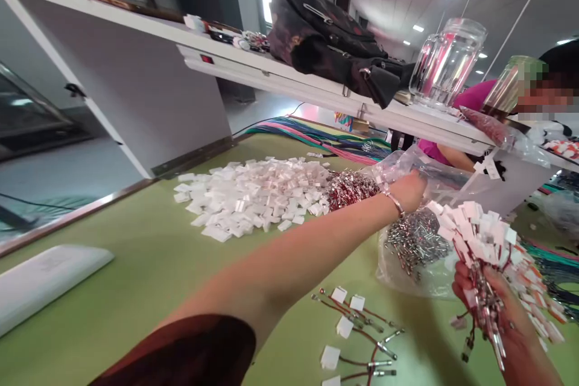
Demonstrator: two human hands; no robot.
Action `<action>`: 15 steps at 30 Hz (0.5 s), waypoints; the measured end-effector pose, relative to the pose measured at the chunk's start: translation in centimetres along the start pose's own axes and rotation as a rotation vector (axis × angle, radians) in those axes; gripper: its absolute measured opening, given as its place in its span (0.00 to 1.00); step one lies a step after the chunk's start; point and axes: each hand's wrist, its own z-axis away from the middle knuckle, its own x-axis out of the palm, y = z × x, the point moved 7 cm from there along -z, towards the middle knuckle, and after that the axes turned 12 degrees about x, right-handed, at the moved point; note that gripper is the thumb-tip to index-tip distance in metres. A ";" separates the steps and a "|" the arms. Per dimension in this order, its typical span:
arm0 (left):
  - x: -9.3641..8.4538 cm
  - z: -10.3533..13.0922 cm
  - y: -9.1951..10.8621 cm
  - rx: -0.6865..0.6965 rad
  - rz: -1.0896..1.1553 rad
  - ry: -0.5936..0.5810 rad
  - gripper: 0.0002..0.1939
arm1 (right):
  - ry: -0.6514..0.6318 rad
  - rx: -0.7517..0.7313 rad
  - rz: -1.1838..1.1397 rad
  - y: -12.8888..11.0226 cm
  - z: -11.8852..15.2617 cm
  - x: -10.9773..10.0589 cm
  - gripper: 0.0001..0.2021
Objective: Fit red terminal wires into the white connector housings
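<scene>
My left hand (411, 190), a bracelet at its wrist, reaches across the table with fingers closed on the upper part of a clear plastic bag (384, 265). Inside the bag lies a heap of small metal-ended pieces (416, 241). On the right, my right hand (502, 295) is wrapped round a bundle of short wire leads (479, 235), white plastic connectors fanned out at the top and metal ends hanging below. Several similar leads with white connectors (344, 327) lie spread on the table in front of me.
A wide pile of white connector housings (253, 196) covers the green table (149, 265), beside a heap of red metal-tipped wires (353, 188). Long coloured cables (312, 139) run behind. A shelf (271, 75) carries a black bag (330, 36) and a glass mug (452, 63). A person (479, 93) sits beyond.
</scene>
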 end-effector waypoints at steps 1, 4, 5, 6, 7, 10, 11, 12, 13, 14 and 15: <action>0.6 0.5 0.2 0.018 -0.016 -0.005 0.15 | 0.003 0.017 0.010 -0.8 -0.2 0.0 0.13; 2.6 2.8 1.1 0.102 -0.032 -0.042 0.11 | 0.011 0.075 0.047 -2.5 -1.1 0.6 0.13; 3.1 3.7 1.3 0.115 -0.042 -0.043 0.11 | 0.017 0.084 0.048 -2.8 -1.6 0.9 0.13; 3.4 4.4 1.5 0.139 -0.055 -0.043 0.13 | 0.017 0.085 0.040 -2.9 -2.1 1.4 0.12; 3.7 5.1 1.8 0.164 -0.068 -0.041 0.14 | 0.004 0.092 0.034 -2.8 -2.7 2.0 0.12; 4.2 6.3 2.5 0.236 -0.100 -0.061 0.16 | -0.047 0.106 0.041 -1.9 -4.8 3.8 0.11; 4.4 6.5 2.7 0.254 -0.107 -0.068 0.15 | -0.045 0.101 0.049 -1.7 -5.5 4.1 0.11; 4.5 6.7 2.9 0.267 -0.112 -0.069 0.15 | -0.028 0.083 0.058 -1.8 -6.2 4.1 0.11; 4.6 6.8 3.1 0.274 -0.116 -0.065 0.14 | -0.001 0.059 0.072 -1.9 -6.7 4.0 0.11; 4.7 6.9 3.4 0.278 -0.118 -0.058 0.14 | 0.031 0.033 0.092 -2.2 -7.3 3.7 0.11; 4.7 7.0 3.6 0.280 -0.118 -0.048 0.14 | 0.064 0.018 0.125 -2.5 -7.7 3.4 0.11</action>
